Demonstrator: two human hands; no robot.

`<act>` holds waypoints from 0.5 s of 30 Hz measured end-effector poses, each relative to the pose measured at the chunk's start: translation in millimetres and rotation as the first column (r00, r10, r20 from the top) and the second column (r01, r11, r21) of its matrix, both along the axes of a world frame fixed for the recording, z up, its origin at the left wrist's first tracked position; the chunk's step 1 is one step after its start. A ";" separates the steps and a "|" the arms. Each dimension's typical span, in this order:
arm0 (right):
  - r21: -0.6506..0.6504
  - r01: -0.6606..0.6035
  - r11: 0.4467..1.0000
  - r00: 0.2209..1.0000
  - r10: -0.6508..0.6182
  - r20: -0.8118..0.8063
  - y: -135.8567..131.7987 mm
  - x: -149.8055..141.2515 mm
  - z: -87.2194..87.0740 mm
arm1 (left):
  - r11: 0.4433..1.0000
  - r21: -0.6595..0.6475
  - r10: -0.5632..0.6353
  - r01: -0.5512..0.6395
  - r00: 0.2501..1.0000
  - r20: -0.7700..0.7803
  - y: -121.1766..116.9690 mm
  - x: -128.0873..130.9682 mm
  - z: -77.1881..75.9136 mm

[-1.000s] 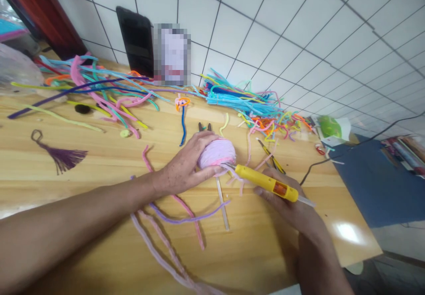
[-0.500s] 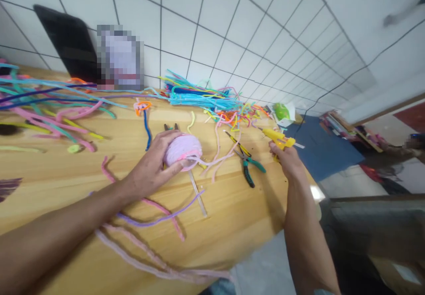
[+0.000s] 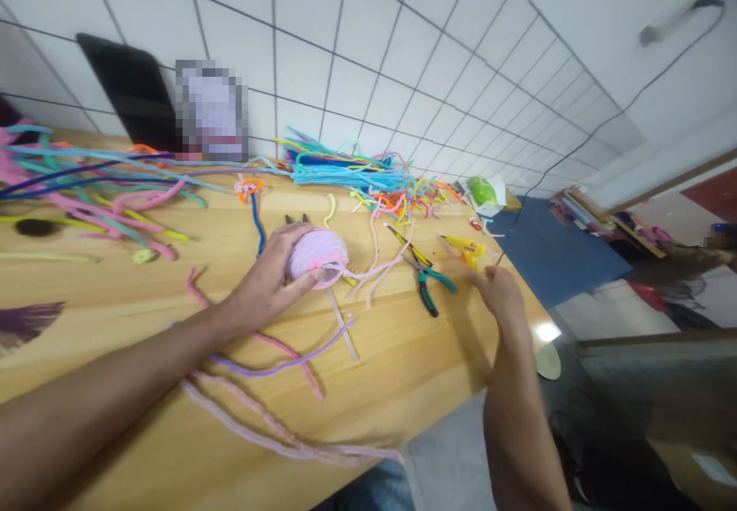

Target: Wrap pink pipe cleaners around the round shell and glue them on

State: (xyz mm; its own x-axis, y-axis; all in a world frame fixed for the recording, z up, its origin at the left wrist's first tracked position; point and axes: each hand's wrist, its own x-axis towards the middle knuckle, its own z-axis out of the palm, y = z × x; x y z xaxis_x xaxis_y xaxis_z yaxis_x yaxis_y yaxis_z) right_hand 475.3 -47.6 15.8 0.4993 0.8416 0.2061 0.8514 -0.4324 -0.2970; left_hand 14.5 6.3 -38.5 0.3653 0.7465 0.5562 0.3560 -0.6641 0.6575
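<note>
"Where's the ball (image 3: 315, 254)?"

"Just left of the middle of the frame, low over the counter (image 3: 397, 373). The left hand (image 3: 276, 277) is clamped on it, fingers behind and thumb along its lower front."

"And the right hand (image 3: 502, 292)?"

"Well apart from the left, right of centre, its fingertips by the handle of the yellow glue gun (image 3: 465, 247). It's blurred there; I can't tell whether they grip it."

"So which step is this?"

"I'd judge it's the attaching of a pale strand (image 3: 377, 273). One end meets the ball near the thumb; the rest trails loose to the right, towards the teal-handled pliers (image 3: 426, 292)."

"What would the next move call for?"

"To my mind, the left hand holding the ball steady so that the joint isn't pulled, and the right hand free of the gun to guide the strand. The gun's tip should point away from it, and the pliers' handles could snag it."
</note>
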 end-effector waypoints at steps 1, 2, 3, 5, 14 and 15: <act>0.022 0.015 1.000 1.000 -0.015 0.008 -11.3 -13.4 4.3 | 1.000 0.009 -0.011 0.011 1.000 -0.004 -0.1 0.1 0.4; 0.065 -0.005 0.998 1.000 0.004 0.012 -21.3 -31.1 8.1 | 1.000 0.014 -0.018 0.018 1.000 -0.005 -0.1 0.0 0.9; 0.182 -0.113 0.977 0.993 0.108 0.036 -29.3 -52.9 11.4 | 1.000 0.018 -0.023 0.023 1.000 -0.007 0.0 -0.1 1.4; 0.347 -0.439 0.829 0.899 0.409 0.159 -37.6 -104.8 16.7 | 1.000 0.009 -0.018 0.018 1.000 -0.002 0.0 -0.4 2.1; 0.191 -0.890 0.413 0.451 0.744 0.492 0.2 -229.5 8.2 | 0.999 0.028 -0.024 0.023 0.999 0.049 2.7 1.9 -2.1; 0.183 -0.893 0.412 0.445 0.743 0.500 3.5 -228.6 3.9 | 0.999 0.029 -0.023 0.022 0.998 0.053 3.1 2.3 -2.4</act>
